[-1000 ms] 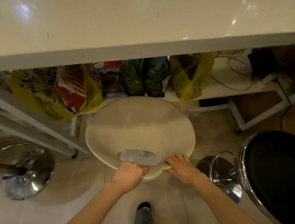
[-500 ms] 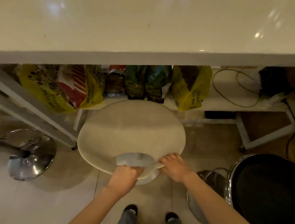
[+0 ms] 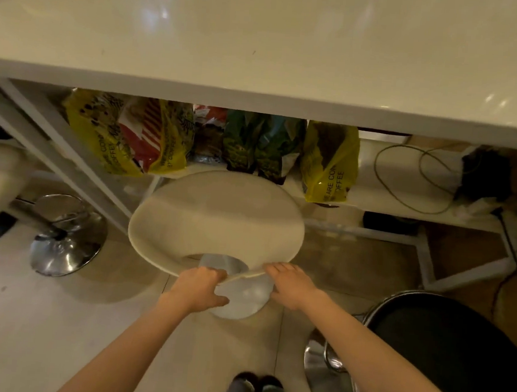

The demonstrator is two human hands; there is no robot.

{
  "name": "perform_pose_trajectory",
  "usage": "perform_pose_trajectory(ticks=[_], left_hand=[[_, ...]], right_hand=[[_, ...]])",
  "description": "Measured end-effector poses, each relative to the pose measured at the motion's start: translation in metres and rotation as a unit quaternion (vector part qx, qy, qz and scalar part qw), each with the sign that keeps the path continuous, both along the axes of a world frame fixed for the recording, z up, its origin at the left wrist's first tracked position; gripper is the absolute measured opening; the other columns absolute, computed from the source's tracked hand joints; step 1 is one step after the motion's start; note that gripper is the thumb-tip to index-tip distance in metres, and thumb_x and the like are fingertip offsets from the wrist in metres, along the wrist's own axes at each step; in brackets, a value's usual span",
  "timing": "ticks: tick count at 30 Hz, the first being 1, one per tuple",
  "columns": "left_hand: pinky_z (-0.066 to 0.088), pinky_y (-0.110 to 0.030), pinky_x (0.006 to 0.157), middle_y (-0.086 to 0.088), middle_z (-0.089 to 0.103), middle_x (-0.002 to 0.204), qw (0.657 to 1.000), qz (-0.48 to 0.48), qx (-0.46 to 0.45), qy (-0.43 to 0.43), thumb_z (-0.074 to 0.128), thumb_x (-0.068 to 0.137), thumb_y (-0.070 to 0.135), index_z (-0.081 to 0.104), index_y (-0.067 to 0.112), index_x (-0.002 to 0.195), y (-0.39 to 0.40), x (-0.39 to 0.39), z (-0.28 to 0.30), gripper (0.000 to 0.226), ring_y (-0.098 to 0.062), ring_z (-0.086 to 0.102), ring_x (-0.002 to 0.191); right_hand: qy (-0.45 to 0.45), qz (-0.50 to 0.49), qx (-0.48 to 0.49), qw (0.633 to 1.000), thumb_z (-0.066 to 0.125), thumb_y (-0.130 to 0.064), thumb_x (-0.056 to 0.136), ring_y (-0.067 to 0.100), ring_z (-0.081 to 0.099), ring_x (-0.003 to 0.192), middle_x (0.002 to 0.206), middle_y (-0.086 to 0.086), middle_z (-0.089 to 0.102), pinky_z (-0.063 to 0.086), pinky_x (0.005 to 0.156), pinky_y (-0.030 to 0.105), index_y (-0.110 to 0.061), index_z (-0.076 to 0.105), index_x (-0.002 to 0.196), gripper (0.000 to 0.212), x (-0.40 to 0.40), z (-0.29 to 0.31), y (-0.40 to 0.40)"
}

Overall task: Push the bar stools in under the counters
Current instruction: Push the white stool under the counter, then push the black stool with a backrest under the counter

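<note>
While both hands grip its handle edge at 6 o'clock, left hand (image 3: 198, 287) and right hand (image 3: 291, 285), the cream stool (image 3: 216, 220) points toward 12, beneath the white surface (image 3: 263, 41).

Café – counter (image 3: 263, 41), coffee bags (image 3: 329, 164), bar stools (image 3: 218, 220)

cream stool (image 3: 218, 217) before counter (image 3: 262, 57) | black stool (image 3: 454, 359) right | bags (image 3: 163, 135) on shelf (image 3: 406, 189) behind
</note>
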State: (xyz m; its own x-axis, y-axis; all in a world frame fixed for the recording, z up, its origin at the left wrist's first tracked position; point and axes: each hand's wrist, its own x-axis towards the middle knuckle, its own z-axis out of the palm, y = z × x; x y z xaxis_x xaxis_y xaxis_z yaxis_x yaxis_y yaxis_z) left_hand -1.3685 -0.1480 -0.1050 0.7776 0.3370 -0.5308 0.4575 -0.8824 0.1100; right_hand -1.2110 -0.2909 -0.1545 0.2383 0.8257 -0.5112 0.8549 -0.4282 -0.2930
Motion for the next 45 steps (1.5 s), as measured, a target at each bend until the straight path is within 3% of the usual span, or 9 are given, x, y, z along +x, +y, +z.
perform_pose_trajectory(ticks=[6,13,20,28,33,37,41,43,45], left_hand=[[0.038,-0.038,0.101,-0.007,0.034,0.149,0.99,-0.084,-0.049,-0.102,0.058,0.082,0.052,0.018,0.02,0.147,-0.048,0.047,0.024,0.083,-0.027,0.041,0.129],[0.032,-0.041,0.11,-0.005,0.021,0.155,0.942,-0.214,-0.164,-0.202,0.057,0.083,0.055,0.009,0.022,0.148,-0.153,0.107,0.061,0.087,-0.021,0.03,0.136],[0.031,-0.039,0.111,-0.001,0.021,0.154,0.887,-0.321,-0.277,-0.183,0.054,0.083,0.059,0.011,0.023,0.148,-0.261,0.117,0.088,0.086,-0.017,0.027,0.137],[0.026,-0.034,0.113,-0.001,0.019,0.156,0.879,-0.318,-0.315,-0.164,0.046,0.086,0.06,0.009,0.022,0.148,-0.356,0.11,0.102,0.082,-0.015,0.023,0.139],[0.024,-0.033,0.114,-0.002,0.019,0.156,0.89,-0.264,-0.339,-0.151,0.047,0.085,0.06,0.01,0.021,0.148,-0.424,0.111,0.098,0.083,-0.014,0.022,0.14],[0.023,-0.027,0.111,-0.003,0.021,0.155,0.894,-0.201,-0.377,-0.134,0.05,0.084,0.058,0.012,0.02,0.148,-0.489,0.103,0.103,0.083,-0.014,0.024,0.139],[0.031,-0.019,0.098,0.002,0.036,0.145,0.896,-0.158,-0.395,-0.123,0.056,0.082,0.057,0.024,0.024,0.144,-0.536,0.088,0.109,0.077,-0.003,0.036,0.121],[0.045,-0.027,0.095,0.001,0.05,0.134,0.908,-0.142,-0.378,-0.115,0.062,0.074,0.063,0.034,0.026,0.139,-0.551,0.084,0.106,0.08,-0.007,0.051,0.11],[0.051,-0.034,0.087,0.0,0.056,0.121,0.933,-0.132,-0.316,-0.108,0.067,0.071,0.059,0.033,0.021,0.138,-0.565,0.077,0.102,0.085,-0.014,0.058,0.101]], right_hand=[[-0.008,-0.121,0.014,0.993,0.053,-0.025,0.092,0.032,0.039,0.129,0.147,0.015,0.035,0.035,0.104,0.041,-0.018,0.006,0.15,0.075,0.015,0.047,-0.054],[-0.021,-0.336,0.055,0.94,0.056,-0.026,0.092,0.022,0.057,0.112,0.131,0.008,0.055,0.049,0.091,0.039,-0.025,0.007,0.149,0.075,0.025,0.112,-0.173],[-0.051,-0.45,0.005,0.892,0.056,-0.039,0.091,0.023,0.051,0.12,0.136,0.008,0.051,0.045,0.095,0.036,-0.024,0.019,0.147,0.068,0.013,0.16,-0.297],[-0.097,-0.397,-0.059,0.911,0.053,-0.047,0.09,0.022,0.053,0.118,0.134,0.005,0.053,0.045,0.092,0.035,-0.026,0.027,0.144,0.064,0.013,0.177,-0.391],[-0.139,-0.32,-0.038,0.936,0.051,-0.05,0.09,0.022,0.056,0.111,0.125,0.004,0.059,0.045,0.088,0.034,-0.025,0.035,0.14,0.058,0.027,0.181,-0.455],[-0.137,-0.305,0.036,0.942,0.044,-0.036,0.095,0.022,0.054,0.112,0.122,0.006,0.06,0.045,0.094,0.038,-0.025,0.047,0.132,0.038,0.039,0.181,-0.514],[-0.08,-0.295,0.049,0.951,0.046,-0.02,0.091,0.018,0.05,0.117,0.125,0.002,0.057,0.041,0.1,0.039,-0.028,0.053,0.127,0.038,0.05,0.184,-0.562],[-0.075,-0.24,0.03,0.967,0.057,-0.018,0.084,0.017,0.047,0.121,0.125,-0.003,0.055,0.04,0.103,0.038,-0.029,0.052,0.127,0.045,0.051,0.186,-0.577],[-0.107,-0.162,-0.012,0.981,0.064,-0.02,0.081,0.016,0.031,0.135,0.138,-0.004,0.044,0.021,0.115,0.045,-0.029,0.044,0.134,0.058,0.047,0.187,-0.583]])
